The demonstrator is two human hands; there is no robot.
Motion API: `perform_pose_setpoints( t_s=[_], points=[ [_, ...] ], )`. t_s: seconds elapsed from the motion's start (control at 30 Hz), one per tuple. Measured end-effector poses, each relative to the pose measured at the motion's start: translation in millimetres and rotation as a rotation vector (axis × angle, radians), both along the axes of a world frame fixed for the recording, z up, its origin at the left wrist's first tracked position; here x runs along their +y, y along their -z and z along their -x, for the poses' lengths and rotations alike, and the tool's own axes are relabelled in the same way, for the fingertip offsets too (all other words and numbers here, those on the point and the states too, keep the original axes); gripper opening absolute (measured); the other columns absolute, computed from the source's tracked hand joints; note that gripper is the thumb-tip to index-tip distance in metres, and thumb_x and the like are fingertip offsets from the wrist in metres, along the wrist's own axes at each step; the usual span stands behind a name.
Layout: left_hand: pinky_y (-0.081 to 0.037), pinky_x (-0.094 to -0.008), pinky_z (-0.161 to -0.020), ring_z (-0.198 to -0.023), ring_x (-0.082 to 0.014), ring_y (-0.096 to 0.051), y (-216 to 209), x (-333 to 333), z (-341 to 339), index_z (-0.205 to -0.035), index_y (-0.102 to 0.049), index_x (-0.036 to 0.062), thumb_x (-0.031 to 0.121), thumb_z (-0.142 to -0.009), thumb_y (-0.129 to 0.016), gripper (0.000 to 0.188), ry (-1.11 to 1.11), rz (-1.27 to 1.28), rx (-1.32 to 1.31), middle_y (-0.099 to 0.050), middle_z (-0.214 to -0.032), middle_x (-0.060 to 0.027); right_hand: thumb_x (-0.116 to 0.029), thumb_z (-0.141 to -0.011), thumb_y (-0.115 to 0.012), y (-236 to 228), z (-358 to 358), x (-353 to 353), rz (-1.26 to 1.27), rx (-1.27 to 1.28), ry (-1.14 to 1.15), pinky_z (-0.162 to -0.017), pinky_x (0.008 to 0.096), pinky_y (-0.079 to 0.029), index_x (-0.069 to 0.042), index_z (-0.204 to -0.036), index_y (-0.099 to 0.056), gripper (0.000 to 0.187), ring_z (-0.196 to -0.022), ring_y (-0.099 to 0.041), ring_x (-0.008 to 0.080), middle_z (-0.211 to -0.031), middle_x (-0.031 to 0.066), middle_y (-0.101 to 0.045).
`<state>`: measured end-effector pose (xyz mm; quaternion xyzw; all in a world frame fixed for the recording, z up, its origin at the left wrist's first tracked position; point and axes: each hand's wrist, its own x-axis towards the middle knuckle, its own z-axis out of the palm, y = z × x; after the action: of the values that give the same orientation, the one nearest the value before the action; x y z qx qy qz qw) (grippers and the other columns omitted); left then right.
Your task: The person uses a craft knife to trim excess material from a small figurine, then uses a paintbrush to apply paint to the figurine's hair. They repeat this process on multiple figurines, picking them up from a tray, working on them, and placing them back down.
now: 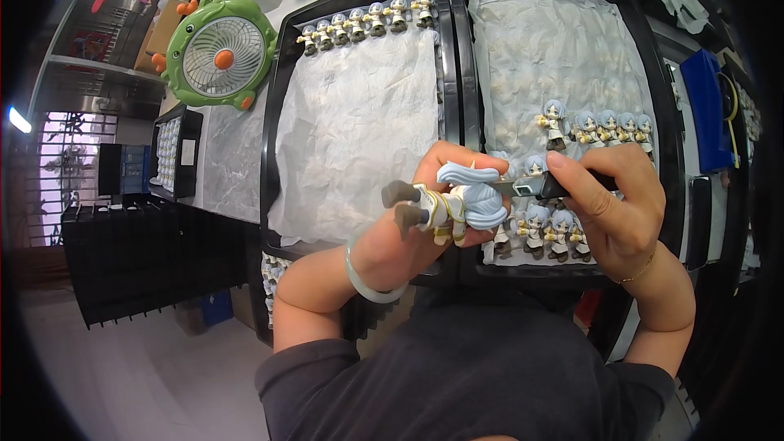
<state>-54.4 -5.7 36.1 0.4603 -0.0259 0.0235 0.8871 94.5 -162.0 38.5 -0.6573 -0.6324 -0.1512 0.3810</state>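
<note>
Gripping left hand (408, 247): fingers clamped on a doll (459, 206).
Doll: just off centre toward three o'clock, shoes pointing to nine; we judge it light, stiff, smooth, its hair tips fragile; best held round the body.
Right hand (616, 208): at three, fingers closed on a knife (535, 188); blade contact, we can't tell.

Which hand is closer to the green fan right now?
Left. The left hand, holding a figurine, is below and to the right of the fan in the picture; the right hand, gripping a dark-handled tool, is farther right.
</note>
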Motion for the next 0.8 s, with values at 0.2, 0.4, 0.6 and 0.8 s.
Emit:
perform_pose_setpoints(
  t_s=[0.2, 0.4, 0.6, 0.8],
  points=[
    [-0.031, -0.0236, -0.061, -0.065, -0.0103, -0.036, -3, 0, -4, -0.114, -0.034, 0.0068, 0.053, -0.082, -0.035, 0.057, -0.043, 0.001, -0.045, -0.044, -0.088, -0.0084, -0.003, -0.062, -0.06, -1, -3, 1, -0.052, 0.157, -0.075, -0.044, 0.0268, -0.035, -0.007, -0.102, -0.059, 0.04, -0.053, -0.046, 0.017, -0.064, 0.0049, -0.05],
    [-0.031, -0.0233, -0.054, -0.063, -0.0123, -0.039, -18, -6, -4, -0.107, -0.036, -0.0025, 0.078, -0.062, -0.036, 0.092, -0.136, -0.239, 0.265, -0.044, -0.078, -0.0078, -0.003, -0.064, -0.059, 1, -1, 0, 0.036, 0.131, -0.075, -0.043, 0.0272, -0.037, -0.007, -0.105, -0.057, 0.041, -0.049, -0.047, 0.0174, -0.059, 0.0045, -0.049],
    [-0.031, -0.0229, -0.055, -0.063, -0.0122, -0.04, -19, -5, -4, -0.107, -0.036, -0.0038, 0.078, -0.062, -0.035, 0.093, -0.104, -0.267, 0.276, -0.044, -0.079, -0.0079, -0.004, -0.064, -0.059, 2, -1, 1, 0.049, 0.138, -0.073, -0.043, 0.0268, -0.037, -0.008, -0.104, -0.057, 0.041, -0.049, -0.048, 0.0168, -0.059, 0.0044, -0.05],
    [-0.031, -0.0229, -0.054, -0.061, -0.0112, -0.039, -21, -7, -5, -0.107, -0.037, -0.0037, 0.078, -0.063, -0.034, 0.093, -0.126, -0.274, 0.301, -0.044, -0.075, -0.0068, -0.004, -0.064, -0.059, 3, -1, 0, 0.061, 0.111, -0.059, -0.042, 0.0265, -0.036, -0.007, -0.105, -0.057, 0.041, -0.048, -0.047, 0.0164, -0.059, 0.004, -0.049]
  ],
)
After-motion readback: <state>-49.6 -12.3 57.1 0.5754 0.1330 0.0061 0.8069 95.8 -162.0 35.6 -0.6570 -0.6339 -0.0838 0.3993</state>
